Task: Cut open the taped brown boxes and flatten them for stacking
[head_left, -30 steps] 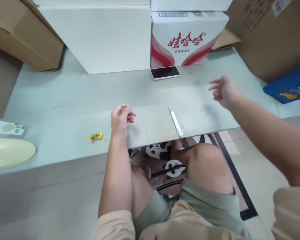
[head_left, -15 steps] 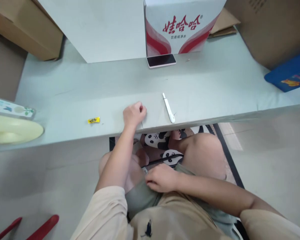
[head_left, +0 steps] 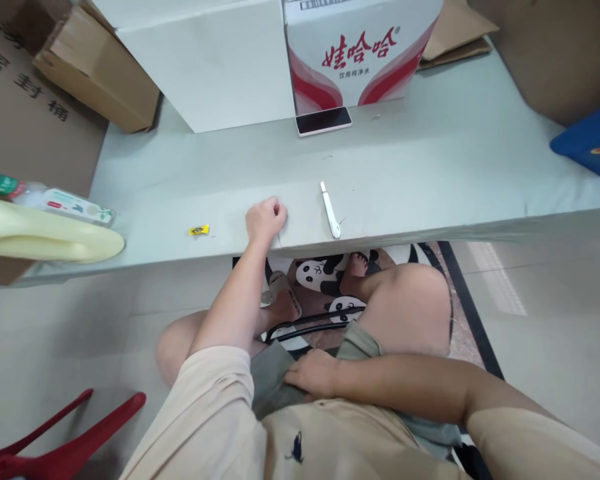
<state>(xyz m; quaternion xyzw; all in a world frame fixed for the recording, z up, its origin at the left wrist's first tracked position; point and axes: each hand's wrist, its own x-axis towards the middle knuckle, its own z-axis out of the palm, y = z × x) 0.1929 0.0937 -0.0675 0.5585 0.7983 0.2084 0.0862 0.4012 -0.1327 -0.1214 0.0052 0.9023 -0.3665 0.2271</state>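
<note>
My left hand (head_left: 266, 220) rests on the pale cloth-covered table near its front edge, curled into a fist, with nothing showing in it. Right of it lies a slender white tool (head_left: 331, 211), shaped like a scalpel with a hole in its near end; the hand does not touch it. Left of the fist is a small yellow wrapped packet (head_left: 199, 230). My right hand (head_left: 313, 375) lies in my lap on the green shorts (head_left: 275, 373), fingers stretched to the left; some fingertips are hidden.
At the back, a phone (head_left: 324, 121) lies before a red-and-white carton (head_left: 355, 63), beside a white box (head_left: 220, 73). Cardboard boxes (head_left: 100, 70) stand at left, near a pale yellow curved object (head_left: 55, 230). A blue container (head_left: 590, 143) is at right; red chair legs (head_left: 95, 427) are lower left.
The view has shifted slightly, showing more of the left side. My right hand has straightened its fingers on the shorts, and my left knee has swung outward. The left fist stays on the table.
</note>
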